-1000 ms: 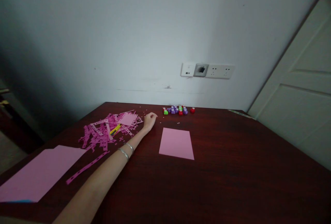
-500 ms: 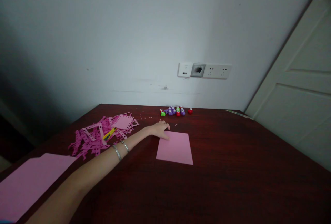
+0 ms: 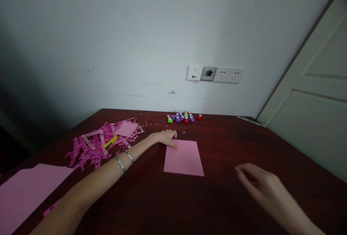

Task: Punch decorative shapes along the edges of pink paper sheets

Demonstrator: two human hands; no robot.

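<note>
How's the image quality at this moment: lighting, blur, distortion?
Head view: dim overall, the wall brightest mid-frame and sinking into shadow at left; head view: right hand blurred, left hand sharper; head view: the door leans steeply, probably wide-angle distortion.

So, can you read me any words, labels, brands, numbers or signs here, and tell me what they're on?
There are none that can be read.
White wall plate: a faint mark, too small to make out.
Yellow-and-black tool among the scraps: any lettering is too small to read.
Pink sheet by the left hand: no writing shows.
</note>
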